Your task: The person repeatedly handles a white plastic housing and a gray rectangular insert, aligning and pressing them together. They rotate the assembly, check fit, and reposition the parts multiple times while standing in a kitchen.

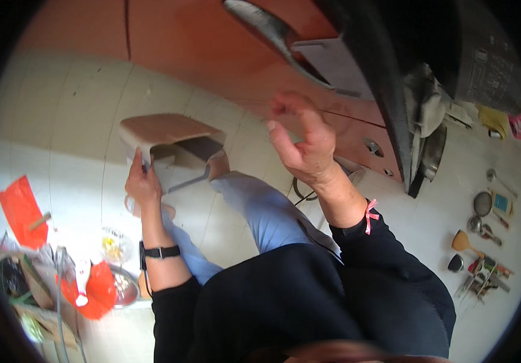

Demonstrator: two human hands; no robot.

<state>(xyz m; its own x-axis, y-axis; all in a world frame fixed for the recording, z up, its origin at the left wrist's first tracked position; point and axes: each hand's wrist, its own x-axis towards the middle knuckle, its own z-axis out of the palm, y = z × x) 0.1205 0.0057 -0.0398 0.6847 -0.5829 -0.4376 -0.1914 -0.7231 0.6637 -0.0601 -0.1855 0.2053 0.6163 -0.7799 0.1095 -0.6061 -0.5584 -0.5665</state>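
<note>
My left hand (142,183) grips the edge of a small pale plastic stool (169,138) that stands on the white tiled floor in front of me. A black watch sits on that wrist. My right hand (299,142) is raised in the air above my knee, fingers loosely curled, holding nothing; a pink band is on its wrist. My legs in light blue trousers (260,209) reach toward the stool. I wear a dark top.
Reddish-brown cabinet doors (212,48) run along the back, under a dark counter edge (381,91). Left lie a red bag (21,209), a metal bowl (124,287) and clutter. Kitchen utensils hang on the wall at right (484,224).
</note>
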